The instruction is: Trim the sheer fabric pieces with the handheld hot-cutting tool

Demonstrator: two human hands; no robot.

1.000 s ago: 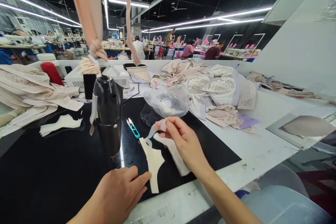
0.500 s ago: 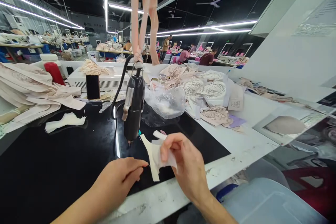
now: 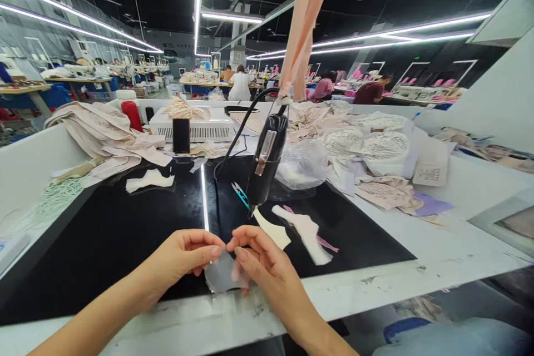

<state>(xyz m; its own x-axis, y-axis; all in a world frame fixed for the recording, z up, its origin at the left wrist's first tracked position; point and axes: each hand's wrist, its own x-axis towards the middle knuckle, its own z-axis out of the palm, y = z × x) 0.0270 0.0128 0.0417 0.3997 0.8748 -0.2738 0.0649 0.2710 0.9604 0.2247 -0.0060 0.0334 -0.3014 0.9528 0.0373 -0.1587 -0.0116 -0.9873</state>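
My left hand (image 3: 189, 256) and my right hand (image 3: 262, 267) are close together above the near edge of the black mat (image 3: 125, 250). Both have thumb and fingers pinched on the upper edge of a thin, see-through piece of fabric or film (image 3: 223, 277), which hangs below my fingers. Just beyond my right hand lies a cream cut piece (image 3: 273, 231), and a white cut piece (image 3: 306, 233) rests to its right over a pink strip (image 3: 327, 243). A black hand-held electric tool (image 3: 267, 161) hangs tilted above, its tip pointing down. Teal-handled thread snips (image 3: 241, 196) lie behind it.
Pink fabric strips (image 3: 302, 33) suspend the tool. Beige fabric pieces (image 3: 112, 133) pile at left; printed pieces (image 3: 384, 144) and a clear plastic bag (image 3: 302, 164) sit at right. A phone (image 3: 181, 135) leans on a white box (image 3: 217, 125). People sit at machines beyond.
My hands have come together on the see-through piece. The white piece that was by my right hand now lies on the mat. The tool hangs more tilted, and the view has turned left.
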